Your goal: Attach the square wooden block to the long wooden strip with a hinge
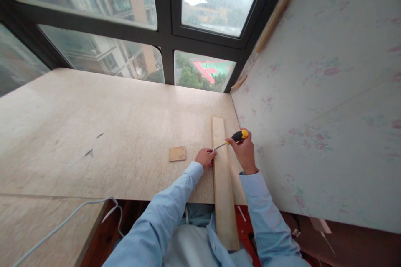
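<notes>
Got the screwdriver (240,135) gripped by its handle in the right hand (247,153), shaft slanting down-left across the plank (224,192). Looks like pinching a tiny metal bit (214,149) with the left hand (204,157), closer to the tip, right at the plank's left edge.

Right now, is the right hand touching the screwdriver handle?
Touching. In the head view, the right hand has its fingers on the screwdriver handle.
</notes>
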The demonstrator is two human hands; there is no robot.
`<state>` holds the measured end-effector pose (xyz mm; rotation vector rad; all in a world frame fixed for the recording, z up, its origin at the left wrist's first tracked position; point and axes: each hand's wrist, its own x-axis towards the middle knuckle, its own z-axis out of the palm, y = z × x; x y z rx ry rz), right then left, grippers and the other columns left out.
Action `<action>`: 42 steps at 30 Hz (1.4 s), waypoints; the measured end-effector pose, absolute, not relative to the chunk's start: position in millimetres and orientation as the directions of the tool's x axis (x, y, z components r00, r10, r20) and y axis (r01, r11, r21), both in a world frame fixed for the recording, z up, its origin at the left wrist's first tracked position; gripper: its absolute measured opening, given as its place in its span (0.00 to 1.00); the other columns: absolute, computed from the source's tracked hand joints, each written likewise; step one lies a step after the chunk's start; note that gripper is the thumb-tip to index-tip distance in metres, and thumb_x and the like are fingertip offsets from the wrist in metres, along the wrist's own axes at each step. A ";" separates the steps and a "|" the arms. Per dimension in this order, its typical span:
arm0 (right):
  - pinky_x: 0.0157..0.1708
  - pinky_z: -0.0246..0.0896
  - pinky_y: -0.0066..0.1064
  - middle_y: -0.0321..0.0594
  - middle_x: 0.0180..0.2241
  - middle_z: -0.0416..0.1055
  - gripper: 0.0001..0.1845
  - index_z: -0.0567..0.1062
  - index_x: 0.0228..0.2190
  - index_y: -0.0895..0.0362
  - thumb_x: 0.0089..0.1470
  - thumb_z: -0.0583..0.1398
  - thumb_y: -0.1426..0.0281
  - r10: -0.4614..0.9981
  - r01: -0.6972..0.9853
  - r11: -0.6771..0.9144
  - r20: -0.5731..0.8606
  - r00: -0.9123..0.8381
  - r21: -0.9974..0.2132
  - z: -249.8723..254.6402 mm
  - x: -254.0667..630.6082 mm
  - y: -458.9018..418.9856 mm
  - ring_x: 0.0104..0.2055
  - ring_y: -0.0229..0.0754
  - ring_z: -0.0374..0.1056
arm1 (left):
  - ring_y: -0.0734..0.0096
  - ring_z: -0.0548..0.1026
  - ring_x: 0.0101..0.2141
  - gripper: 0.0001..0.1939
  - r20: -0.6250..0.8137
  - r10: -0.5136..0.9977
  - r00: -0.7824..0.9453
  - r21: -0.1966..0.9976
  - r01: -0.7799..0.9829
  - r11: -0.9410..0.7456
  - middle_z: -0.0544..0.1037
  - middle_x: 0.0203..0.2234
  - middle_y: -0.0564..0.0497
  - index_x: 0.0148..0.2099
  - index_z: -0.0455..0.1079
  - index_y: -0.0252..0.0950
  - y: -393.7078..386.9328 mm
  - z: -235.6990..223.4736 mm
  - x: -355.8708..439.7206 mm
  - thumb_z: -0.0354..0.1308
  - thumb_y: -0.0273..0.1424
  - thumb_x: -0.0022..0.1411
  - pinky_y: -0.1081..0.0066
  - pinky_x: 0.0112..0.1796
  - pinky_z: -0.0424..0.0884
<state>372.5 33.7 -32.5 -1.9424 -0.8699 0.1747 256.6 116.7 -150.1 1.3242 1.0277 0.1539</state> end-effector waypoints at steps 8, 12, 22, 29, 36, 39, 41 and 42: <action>0.55 0.62 0.45 0.45 0.51 0.70 0.32 0.58 0.52 0.50 0.49 0.63 0.59 0.823 0.207 0.058 0.164 0.545 -0.977 -50.0 375.2 34.2 0.53 0.45 0.69 | 0.74 0.72 0.22 0.16 -0.538 0.628 0.562 0.835 0.454 0.309 0.79 0.31 0.47 0.47 0.75 0.31 117.1 -149.9 256.8 0.58 0.35 0.61 0.77 0.22 0.69; 0.47 0.69 0.46 0.46 0.44 0.74 0.32 0.64 0.52 0.53 0.48 0.64 0.55 0.770 0.388 -0.092 0.181 0.611 -0.917 -37.3 371.6 30.9 0.42 0.48 0.74 | 0.74 0.73 0.23 0.15 -0.553 0.621 0.555 0.826 0.465 0.320 0.79 0.32 0.47 0.46 0.75 0.30 116.9 -146.1 256.4 0.58 0.35 0.61 0.78 0.22 0.69; 0.52 0.65 0.45 0.48 0.52 0.69 0.36 0.61 0.52 0.52 0.45 0.65 0.55 0.780 0.279 -0.006 0.170 0.603 -0.960 -47.8 371.7 31.2 0.51 0.46 0.69 | 0.74 0.74 0.23 0.13 -0.562 0.614 0.554 0.822 0.459 0.338 0.79 0.33 0.46 0.43 0.75 0.29 116.7 -141.5 255.3 0.58 0.34 0.61 0.78 0.22 0.70; 0.42 0.71 0.47 0.43 0.35 0.76 0.25 0.71 0.39 0.55 0.43 0.67 0.54 0.724 0.442 -0.186 0.182 0.665 -0.877 -36.9 372.6 31.7 0.35 0.47 0.73 | 0.76 0.73 0.22 0.12 -0.561 0.613 0.557 0.824 0.450 0.345 0.79 0.31 0.47 0.41 0.75 0.30 116.6 -145.6 256.1 0.59 0.34 0.61 0.78 0.22 0.70; 0.51 0.66 0.45 0.46 0.48 0.73 0.31 0.69 0.44 0.53 0.40 0.69 0.55 0.786 0.223 -0.001 0.137 0.603 -0.975 -43.2 369.8 36.2 0.49 0.48 0.71 | 0.76 0.72 0.22 0.12 -0.558 0.618 0.553 0.825 0.447 0.345 0.78 0.29 0.49 0.40 0.75 0.30 116.3 -145.4 255.8 0.59 0.35 0.60 0.78 0.22 0.70; 0.54 0.64 0.46 0.45 0.50 0.73 0.29 0.68 0.46 0.53 0.44 0.67 0.57 0.838 0.149 0.016 0.095 0.537 -0.989 -44.1 370.3 33.6 0.51 0.48 0.70 | 0.76 0.72 0.21 0.12 -0.557 0.617 0.556 0.826 0.447 0.343 0.77 0.28 0.49 0.41 0.75 0.29 116.2 -145.1 256.0 0.59 0.34 0.61 0.78 0.21 0.70; 0.51 0.66 0.47 0.45 0.45 0.76 0.27 0.70 0.44 0.54 0.45 0.67 0.56 0.824 0.202 -0.028 0.092 0.560 -0.979 -43.1 370.6 32.1 0.47 0.48 0.72 | 0.76 0.71 0.21 0.12 -0.557 0.614 0.560 0.827 0.446 0.343 0.77 0.28 0.48 0.41 0.74 0.28 116.3 -145.1 256.1 0.58 0.33 0.61 0.78 0.21 0.69; 0.49 0.67 0.47 0.45 0.41 0.77 0.26 0.72 0.42 0.55 0.44 0.67 0.55 0.797 0.259 -0.067 0.104 0.595 -0.964 -42.6 370.6 31.9 0.44 0.49 0.73 | 0.76 0.71 0.21 0.12 -0.556 0.613 0.562 0.828 0.444 0.343 0.76 0.28 0.48 0.41 0.74 0.28 116.4 -145.2 256.1 0.58 0.33 0.61 0.78 0.21 0.69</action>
